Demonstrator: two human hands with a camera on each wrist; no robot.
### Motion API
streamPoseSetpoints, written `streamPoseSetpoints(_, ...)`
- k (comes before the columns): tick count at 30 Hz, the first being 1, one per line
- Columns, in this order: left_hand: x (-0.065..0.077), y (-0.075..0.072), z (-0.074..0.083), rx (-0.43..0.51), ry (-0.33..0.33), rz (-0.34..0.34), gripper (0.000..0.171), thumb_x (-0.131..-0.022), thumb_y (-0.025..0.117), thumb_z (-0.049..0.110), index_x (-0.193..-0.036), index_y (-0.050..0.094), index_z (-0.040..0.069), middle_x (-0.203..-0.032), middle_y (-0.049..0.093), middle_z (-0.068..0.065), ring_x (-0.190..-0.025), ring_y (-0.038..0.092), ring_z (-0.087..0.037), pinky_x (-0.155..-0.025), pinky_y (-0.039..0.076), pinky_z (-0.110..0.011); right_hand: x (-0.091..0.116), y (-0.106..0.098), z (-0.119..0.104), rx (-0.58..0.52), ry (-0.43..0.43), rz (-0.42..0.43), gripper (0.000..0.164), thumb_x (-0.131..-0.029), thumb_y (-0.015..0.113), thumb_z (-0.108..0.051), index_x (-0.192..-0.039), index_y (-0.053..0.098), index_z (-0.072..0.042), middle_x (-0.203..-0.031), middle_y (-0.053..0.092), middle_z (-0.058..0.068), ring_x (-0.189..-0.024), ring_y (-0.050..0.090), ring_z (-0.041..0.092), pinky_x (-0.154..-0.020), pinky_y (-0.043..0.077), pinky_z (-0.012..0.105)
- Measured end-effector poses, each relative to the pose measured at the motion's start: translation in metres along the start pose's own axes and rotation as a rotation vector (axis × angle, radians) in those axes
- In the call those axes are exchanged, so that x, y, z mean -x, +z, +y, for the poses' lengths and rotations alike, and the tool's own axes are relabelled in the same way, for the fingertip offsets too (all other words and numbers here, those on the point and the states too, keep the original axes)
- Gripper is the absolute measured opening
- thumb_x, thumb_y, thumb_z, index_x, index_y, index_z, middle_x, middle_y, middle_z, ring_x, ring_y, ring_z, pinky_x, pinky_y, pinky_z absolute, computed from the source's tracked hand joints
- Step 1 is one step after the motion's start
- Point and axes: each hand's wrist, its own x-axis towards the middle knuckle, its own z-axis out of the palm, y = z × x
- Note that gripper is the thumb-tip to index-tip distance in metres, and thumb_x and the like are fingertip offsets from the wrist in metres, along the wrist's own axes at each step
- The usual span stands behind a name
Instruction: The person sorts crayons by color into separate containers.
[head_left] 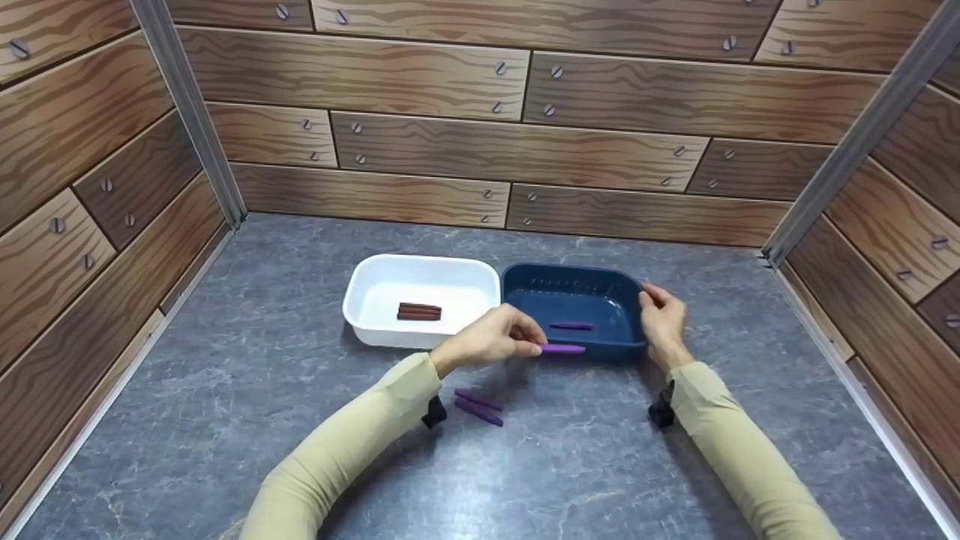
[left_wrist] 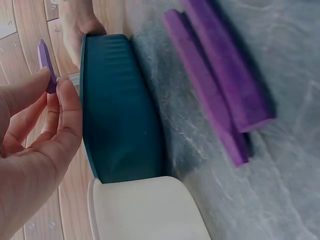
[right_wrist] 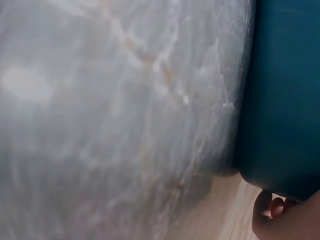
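My left hand pinches a purple crayon between thumb and fingertips, over the front rim of a dark blue plastic tub. In the left wrist view the crayon points upward, its tapered tip free. Another purple crayon lies inside the tub. My right hand grips the right end of the tub at its rim. Two more purple crayons lie side by side on the table, near my left wrist; they show large in the left wrist view.
A white tub stands against the blue one's left side, with several dark brown sticks lying in it. Wood-patterned panels wall the grey marbled table at the back and both sides.
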Motion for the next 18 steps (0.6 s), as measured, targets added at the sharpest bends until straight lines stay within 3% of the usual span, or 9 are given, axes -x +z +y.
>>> streamPoseSetpoints(6,-0.008,-0.001,0.001,0.001,-0.018,0.056,0.01,-0.089,0.071,0.008,-0.098,0.076,0.006,-0.082,0.07,0.002,-0.07,0.056,-0.004,-0.063,0.046,-0.018,0.001,0.0,0.0,0.013,-0.006,0.002,0.04,-0.104,0.044,-0.015,-0.142,0.051,-0.004,-0.145,0.05,0.017,-0.13,0.047,0.026,-0.106,0.041,0.035)
streamPoseSetpoints(12,-0.014,-0.002,0.003,0.046,-0.042,0.083,0.011,-0.089,0.07,0.008,-0.099,0.076,0.007,-0.088,0.072,0.0,-0.075,0.058,-0.006,-0.067,0.048,-0.02,0.001,0.0,0.0,0.018,-0.008,0.004,0.04,-0.104,0.043,-0.015,-0.143,0.05,-0.004,-0.145,0.05,0.017,-0.129,0.048,0.026,-0.105,0.041,0.036)
streamPoseSetpoints(18,-0.018,-0.004,0.005,0.024,-0.019,0.086,0.012,-0.09,0.07,0.008,-0.1,0.075,0.006,-0.091,0.073,-0.003,-0.077,0.06,-0.006,-0.071,0.05,-0.02,0.001,0.0,0.001,0.003,-0.029,0.011,0.04,-0.104,0.045,-0.013,-0.141,0.051,-0.002,-0.143,0.051,0.018,-0.128,0.048,0.026,-0.103,0.041,0.033)
